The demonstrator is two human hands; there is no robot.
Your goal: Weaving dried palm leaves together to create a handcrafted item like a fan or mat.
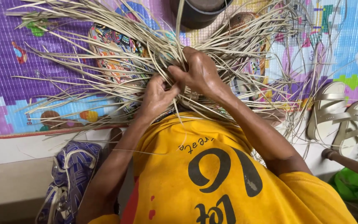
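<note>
I am looking at pale straw-coloured strips (212, 45) fanning over a play mat (42, 62) showing purple, blue and pink cartoon patches. My shirt (212, 178) is showing bright yellow with black print. Cream sandals (338, 116) are lying beside it, and a purple-and-white patterned bag (73, 166).

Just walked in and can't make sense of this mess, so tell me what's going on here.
A person in a yellow shirt sits over a colourful play mat, working a spray of long pale straw strips. Both hands meet at the centre where the strips cross: the left hand pinches strands, the right hand grips beside it. A pair of white sandals lies to the right.
</note>
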